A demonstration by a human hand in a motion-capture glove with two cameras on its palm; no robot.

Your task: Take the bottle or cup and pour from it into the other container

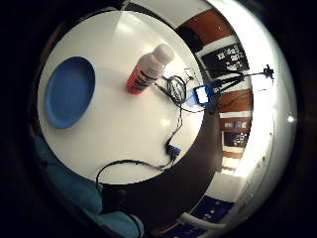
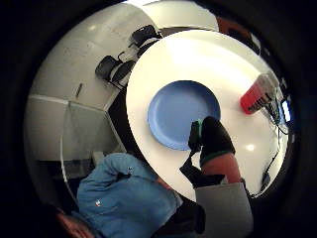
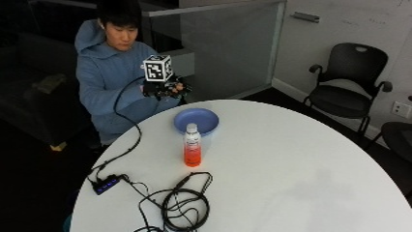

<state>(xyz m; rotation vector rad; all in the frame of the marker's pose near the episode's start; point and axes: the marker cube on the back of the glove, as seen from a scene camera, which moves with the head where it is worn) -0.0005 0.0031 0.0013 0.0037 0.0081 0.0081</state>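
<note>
Your hand [image 3: 164, 88] hovers above the worktop [image 3: 289, 159] edge, its grip unreadable; reach past the plate [image 3: 197, 120] and grasp the bottle [image 3: 192, 145] mid-body, upright.

Black chairs [image 3: 351, 82] beside white table [image 3: 289, 159]

One bottle [image 3: 192, 151], one blue plate [image 3: 197, 120], two chairs [image 3: 348, 85].

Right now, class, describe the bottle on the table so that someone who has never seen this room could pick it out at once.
Start at the round white table. Near its middle, just in front of the blue plate, stands the bottle, upright, with a coil of black cable behind it. It is the only tall thing there: clear, with a white cap, a label and orange-red liquid in its lower part.
</note>
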